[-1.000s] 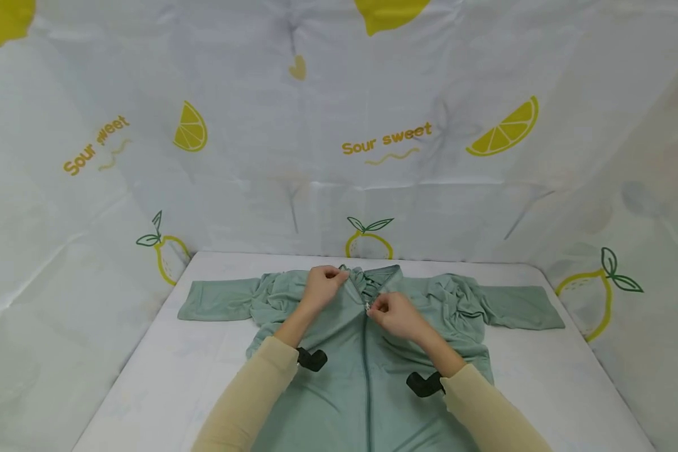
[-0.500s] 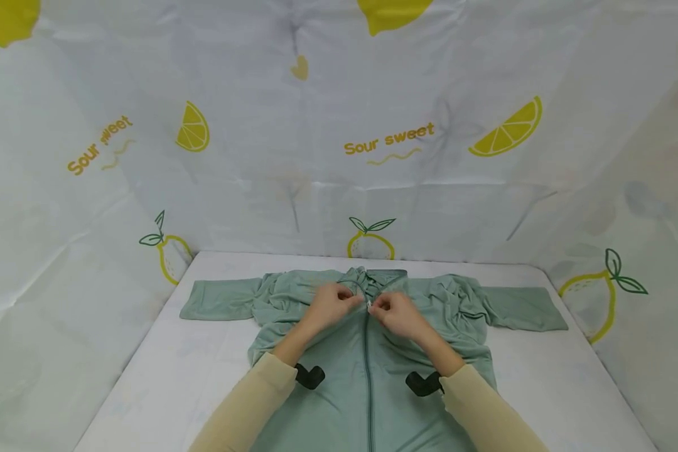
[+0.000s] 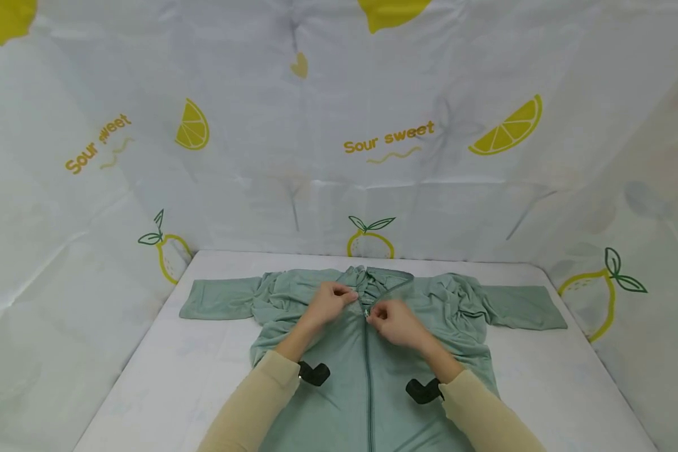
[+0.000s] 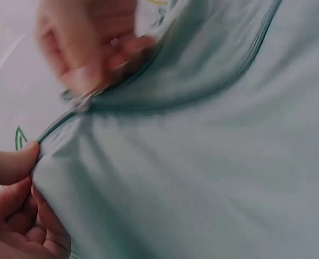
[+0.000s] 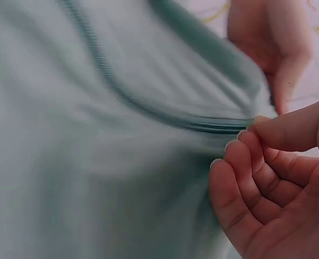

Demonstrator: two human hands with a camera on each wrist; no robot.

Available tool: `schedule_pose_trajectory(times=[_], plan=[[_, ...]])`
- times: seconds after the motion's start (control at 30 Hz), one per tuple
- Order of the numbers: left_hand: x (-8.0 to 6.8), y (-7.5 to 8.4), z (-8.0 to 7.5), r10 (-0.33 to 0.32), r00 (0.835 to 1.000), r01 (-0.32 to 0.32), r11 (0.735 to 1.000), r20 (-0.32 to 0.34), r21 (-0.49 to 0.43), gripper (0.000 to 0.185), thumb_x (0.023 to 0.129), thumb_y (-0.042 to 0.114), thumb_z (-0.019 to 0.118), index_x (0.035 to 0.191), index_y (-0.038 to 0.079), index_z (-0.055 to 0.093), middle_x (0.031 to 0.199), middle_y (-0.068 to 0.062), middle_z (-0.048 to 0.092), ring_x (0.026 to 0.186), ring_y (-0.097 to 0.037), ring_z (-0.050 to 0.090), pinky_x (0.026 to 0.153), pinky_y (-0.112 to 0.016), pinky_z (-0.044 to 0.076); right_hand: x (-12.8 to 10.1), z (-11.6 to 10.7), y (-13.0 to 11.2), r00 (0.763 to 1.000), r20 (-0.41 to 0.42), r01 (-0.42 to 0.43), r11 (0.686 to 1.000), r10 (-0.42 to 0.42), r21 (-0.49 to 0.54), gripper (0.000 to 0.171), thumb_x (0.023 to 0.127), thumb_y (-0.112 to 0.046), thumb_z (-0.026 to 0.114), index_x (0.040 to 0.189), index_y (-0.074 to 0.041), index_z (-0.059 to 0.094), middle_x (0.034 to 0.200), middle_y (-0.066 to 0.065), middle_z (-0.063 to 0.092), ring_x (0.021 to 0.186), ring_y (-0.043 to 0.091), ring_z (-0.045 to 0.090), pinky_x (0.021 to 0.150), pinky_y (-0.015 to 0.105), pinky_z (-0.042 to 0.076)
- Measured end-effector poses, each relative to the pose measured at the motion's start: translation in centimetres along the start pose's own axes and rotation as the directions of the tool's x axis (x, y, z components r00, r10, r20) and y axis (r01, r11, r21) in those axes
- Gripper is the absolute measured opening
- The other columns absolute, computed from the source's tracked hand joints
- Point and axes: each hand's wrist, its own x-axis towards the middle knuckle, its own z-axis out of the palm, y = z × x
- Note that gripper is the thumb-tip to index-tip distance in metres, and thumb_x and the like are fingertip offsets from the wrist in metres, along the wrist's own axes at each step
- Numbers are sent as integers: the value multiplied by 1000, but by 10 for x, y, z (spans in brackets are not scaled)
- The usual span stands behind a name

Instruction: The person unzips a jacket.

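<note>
White table surface (image 3: 175, 376) under and around the grip point, bare on both sides of it. Backdrop sheet (image 3: 316, 157) rises beyond the grip and wraps both sides, white with lemon prints. Whole lemon with green leaves (image 3: 370, 237) just beyond the grip, at the table's far edge. "Sour sweet" lettering (image 3: 388, 138) above that. Lemon slice (image 3: 505, 129) up right, another slice (image 3: 192, 125) up left. Leafed lemon (image 3: 161, 248) at the left table corner, one more (image 3: 604, 289) at far right.

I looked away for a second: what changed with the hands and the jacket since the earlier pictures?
The left hand came down from the collar to the fabric beside the zipper and pinches it; the right hand slid slightly toward the person, pinching at the zipper top throughout. The jacket stayed spread flat, sleeves out.
</note>
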Motion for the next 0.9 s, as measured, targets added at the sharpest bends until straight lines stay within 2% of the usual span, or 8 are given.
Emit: schedule_pose_trajectory(times=[0.17,0.37,0.47,0.57,0.63,0.7,0.77,0.9], plan=[[3,-4,-6,-3,993,8,999,-122,34,20,99,22,69,98,3,77,95,-8,70,75,-16,55,65,-33,45,-9,6,5,1000,26,11,1000,-11,-12,20,99,-10,64,82,-4,72,66,-5,61,54,7,53,52,27,45],[-4,-2,-8,77,988,-50,980,-137,194,24,98,29,72,92,5,74,81,-5,67,66,-17,58,60,-35,48,-11,5,7,1000,28,-8,1000,7,24,20,101,-12,63,84,-4,72,70,-3,62,56,9,56,53,29,47],[-11,0,-8,91,992,-68,966,-83,251,27,97,32,71,92,6,76,81,-4,69,66,-17,60,60,-35,50,-11,2,6,999,33,-19,998,18,51,19,101,-13,63,86,-3,71,72,-1,62,58,11,58,53,30,48],[-15,0,-7,92,994,-105,962,60,252,27,98,32,70,96,7,79,90,-4,73,72,-14,62,63,-33,51,-12,0,4,999,37,-20,997,17,73,19,101,-13,63,88,-1,71,73,0,62,60,13,59,54,30,49],[-16,-2,-4,89,984,-122,968,154,218,26,99,31,70,99,8,80,92,-2,73,72,-11,59,63,-30,48,-12,-2,2,999,40,-16,997,13,76,19,101,-12,63,88,-1,71,72,0,62,60,12,58,54,30,49],[-17,-5,-1,109,971,-148,973,211,180,23,99,28,69,95,7,80,85,0,71,65,-10,54,60,-28,45,-12,-2,1,999,43,-14,997,11,70,20,102,-12,62,87,-2,70,72,-1,61,59,11,57,54,29,48],[-17,-7,3,126,967,-162,975,220,155,23,100,25,69,88,8,79,73,2,64,57,-10,47,55,-27,40,-12,-2,-1,999,44,-9,998,6,67,22,102,-12,62,84,-3,69,71,-2,60,58,10,56,54,29,47],[-18,-9,7,150,974,-176,973,169,148,26,99,21,69,77,9,75,64,6,56,53,-10,42,53,-26,37,-14,1,-2,998,56,3,998,-6,60,25,102,-12,62,79,-4,68,63,-4,56,52,8,49,51,28,43]])
